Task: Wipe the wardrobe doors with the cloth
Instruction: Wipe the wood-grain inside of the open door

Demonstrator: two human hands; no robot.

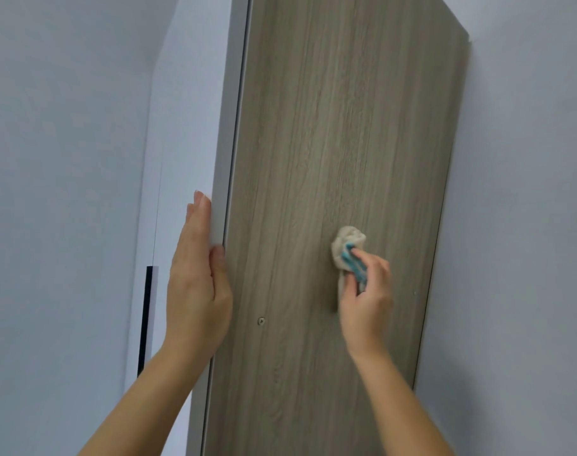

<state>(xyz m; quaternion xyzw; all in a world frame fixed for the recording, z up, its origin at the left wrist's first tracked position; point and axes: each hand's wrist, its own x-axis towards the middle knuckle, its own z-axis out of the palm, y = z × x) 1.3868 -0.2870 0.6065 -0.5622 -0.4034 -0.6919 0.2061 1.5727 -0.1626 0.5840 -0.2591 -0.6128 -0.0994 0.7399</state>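
Two hands | your left hand (198, 284) pinches wardrobe door (329, 126) edge, steadying it | right hand (366, 297) fingers (374, 263) clamped on cloth (346, 241), pressed to panel

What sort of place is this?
Likely a bedroom at home, though I can't be sure: a tall wood-grain wardrobe door, gripped by the left hand, is wiped with a cloth in the right hand; beside it, white panels and a black handle.

A single head-worn wide-angle view looks forward at close range onto the grey-brown wood-grain wardrobe door panel (329, 143), which fills the frame's centre. Both forearms enter from the bottom edge. A pale wall (527, 159) occupies the right side.
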